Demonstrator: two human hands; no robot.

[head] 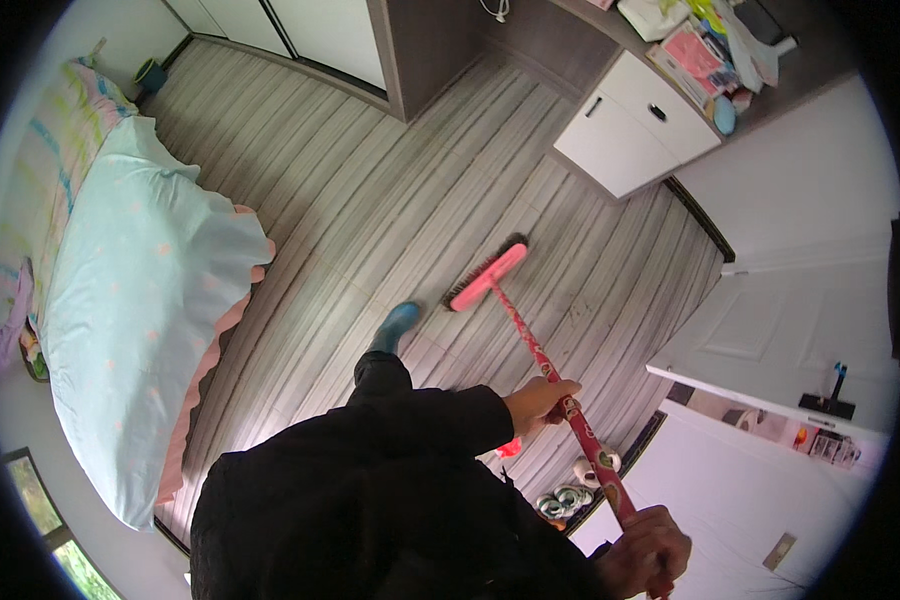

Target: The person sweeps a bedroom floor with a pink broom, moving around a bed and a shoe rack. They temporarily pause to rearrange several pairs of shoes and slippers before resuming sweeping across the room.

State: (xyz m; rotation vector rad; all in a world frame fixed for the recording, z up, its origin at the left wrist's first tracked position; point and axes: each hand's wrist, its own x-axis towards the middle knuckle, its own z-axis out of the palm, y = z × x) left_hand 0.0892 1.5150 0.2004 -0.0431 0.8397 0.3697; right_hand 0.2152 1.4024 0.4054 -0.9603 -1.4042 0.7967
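A broom with a pink head (490, 277) and dark bristles rests on the striped tile floor (330, 225), ahead and a little right of my foot in a blue shoe (399, 319). Its red patterned handle (529, 337) runs back towards me at the lower right. My left hand (541, 403) is closed around the middle of the handle. Near the handle's upper end, my right hand (649, 551) grips it. Both sleeves are black. Faint dark marks show on the floor to the right of the broom head.
A bed with a pale blue ruffled cover (150, 300) stands left. A wardrobe (330, 45) and a desk with white drawers (637, 124) are ahead, the desk loaded with items. A white door (765, 337) stands at right. Several shoes (566, 501) lie by the right wall.
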